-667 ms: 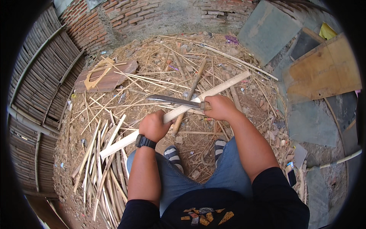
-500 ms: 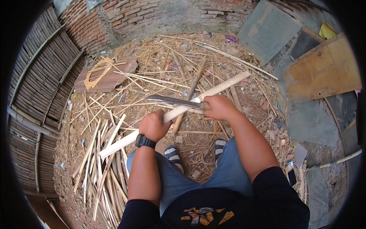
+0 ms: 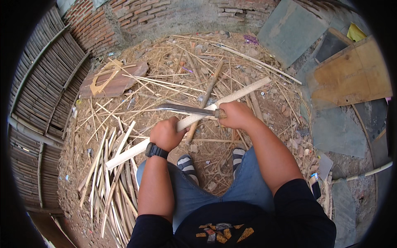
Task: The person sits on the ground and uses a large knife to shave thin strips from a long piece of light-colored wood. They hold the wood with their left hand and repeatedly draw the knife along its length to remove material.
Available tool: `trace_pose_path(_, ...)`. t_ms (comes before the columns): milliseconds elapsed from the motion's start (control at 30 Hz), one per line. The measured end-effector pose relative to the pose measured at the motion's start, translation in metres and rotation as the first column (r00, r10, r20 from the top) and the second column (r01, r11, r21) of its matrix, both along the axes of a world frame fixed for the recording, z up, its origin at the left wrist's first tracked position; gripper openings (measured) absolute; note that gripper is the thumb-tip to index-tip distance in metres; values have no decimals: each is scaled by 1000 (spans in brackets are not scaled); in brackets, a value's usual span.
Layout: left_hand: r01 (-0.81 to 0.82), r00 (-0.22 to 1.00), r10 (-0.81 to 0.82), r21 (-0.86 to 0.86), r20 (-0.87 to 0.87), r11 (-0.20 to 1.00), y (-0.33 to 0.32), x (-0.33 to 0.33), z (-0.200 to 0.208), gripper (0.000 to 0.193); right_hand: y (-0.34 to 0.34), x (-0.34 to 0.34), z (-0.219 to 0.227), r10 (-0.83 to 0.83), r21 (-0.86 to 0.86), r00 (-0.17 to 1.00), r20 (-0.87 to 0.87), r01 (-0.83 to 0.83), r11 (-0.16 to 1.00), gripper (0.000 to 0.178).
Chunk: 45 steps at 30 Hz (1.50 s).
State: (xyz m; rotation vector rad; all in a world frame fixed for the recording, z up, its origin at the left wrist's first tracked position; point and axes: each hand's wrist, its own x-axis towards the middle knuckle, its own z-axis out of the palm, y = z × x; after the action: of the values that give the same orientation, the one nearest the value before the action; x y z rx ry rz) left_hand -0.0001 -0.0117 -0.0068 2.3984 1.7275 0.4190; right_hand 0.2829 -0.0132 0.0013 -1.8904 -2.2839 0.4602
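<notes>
A long pale bamboo strip point(image 3: 244, 91) slants from the lower left to the upper right in front of me. My left hand point(image 3: 166, 134), with a black watch at the wrist, is closed around its lower half. In my right hand point(image 3: 236, 115) is the handle of a machete point(image 3: 184, 108), fingers wrapped round it. The machete's long dark blade points left and lies across the strip, over its middle. Whether the blade bites into the bamboo cannot be made out.
A heap of split bamboo strips point(image 3: 113, 186) lies at my left. Thin slivers and a round stick point(image 3: 211, 91) litter the ground ahead. A rusty sheet point(image 3: 115, 80) lies far left, a bamboo fence point(image 3: 39, 95) beyond. Boards point(image 3: 351, 76) lie at the right; a brick wall point(image 3: 165, 18) stands behind.
The machete's blade has tilted slightly, its upper face now catching more light. My right hand has shifted a little up and left; my left hand and the strip have barely moved.
</notes>
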Motion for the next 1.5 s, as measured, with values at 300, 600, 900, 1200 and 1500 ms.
trace_pose_path(300, 44, 997, -46, -37, -61, 998, -1, 2, -1, 48, 0, -6, -10, 56, -11, 998, -1, -56, 998, 40)
trace_pose_path(600, 54, 995, -64, -121, -80, 991, -4, 9, 0, 53, -4, -17, -1, 71, -106, 996, 48, -65, 992, 43)
trace_pose_path(900, 53, 992, -67, -126, -107, 991, -5, 10, 5, 56, -4, -17, -3, 60, -105, 997, 39, -56, 993, 44)
trace_pose_path(1200, 67, 992, -80, -130, -98, 989, -4, 9, 2, 57, -4, -19, 1, 60, -120, 997, 52, -53, 991, 41)
trace_pose_path(1500, 52, 995, -63, -130, -76, 990, -6, 11, 5, 56, -5, -18, 6, 66, -120, 997, 42, -60, 991, 40)
